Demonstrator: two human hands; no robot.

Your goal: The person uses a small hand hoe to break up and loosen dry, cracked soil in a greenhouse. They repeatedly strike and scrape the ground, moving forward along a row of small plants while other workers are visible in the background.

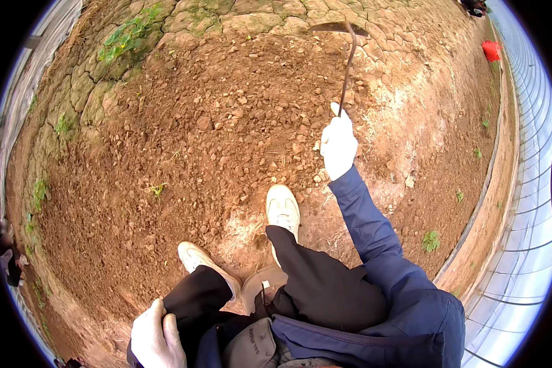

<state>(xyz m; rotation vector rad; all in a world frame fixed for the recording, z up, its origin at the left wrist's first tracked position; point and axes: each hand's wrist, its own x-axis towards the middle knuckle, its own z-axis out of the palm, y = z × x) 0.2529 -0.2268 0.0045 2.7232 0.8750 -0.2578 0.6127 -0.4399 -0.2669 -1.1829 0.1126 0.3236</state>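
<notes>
My right hand [339, 146], in a white glove, grips a hand hoe [348, 69] near the lower end of its visible thin, curved metal shank. The hoe's wide blade [333, 27] points away from me over cracked earth; whether it touches the ground is hard to tell. At the lower left, my left hand [158, 336], also gloved in white, rests by my left knee with nothing in it. Its thumb stands apart from the fingers. Between my feet and the blade lies loose, crumbly brown soil [230, 124] with many small clods.
A leafy plant [131, 37] with yellow flowers grows on cracked soil at the upper left. Small seedlings [431, 241] line the right side, beside plastic greenhouse film [517, 271]. A red object [491, 50] lies far right. Another person [10, 260] is at the left edge.
</notes>
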